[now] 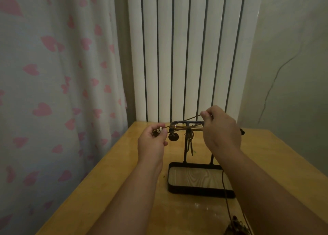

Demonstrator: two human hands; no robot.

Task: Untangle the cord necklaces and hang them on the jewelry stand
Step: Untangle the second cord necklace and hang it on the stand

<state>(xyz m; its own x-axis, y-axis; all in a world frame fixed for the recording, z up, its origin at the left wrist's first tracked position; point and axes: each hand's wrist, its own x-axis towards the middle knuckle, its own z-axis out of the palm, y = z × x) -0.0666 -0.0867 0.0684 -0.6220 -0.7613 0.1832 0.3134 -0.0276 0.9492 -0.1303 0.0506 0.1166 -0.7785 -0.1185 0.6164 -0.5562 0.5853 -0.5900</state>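
Observation:
A black metal jewelry stand [186, 122] with a wood-floored base tray [200, 193] rests on the wooden table. Brown cord necklaces lie over its top bar; a dark round pendant [173, 137] and a long thin pendant [190, 144] hang from them. My left hand [153, 142] pinches the shell-beaded end of a brown cord necklace [184, 120] left of the bar. My right hand [220, 128] pinches the same cord above the bar's right end, so it runs taut between both hands. A dark cord [225, 190] drops from under my right arm to a tangled bundle [237, 227].
The wooden table [124, 181] ends close to a heart-printed curtain [53, 93] on the left. A white radiator [193, 54] rises directly behind the stand. A wall [292, 75] with a crack is at the right.

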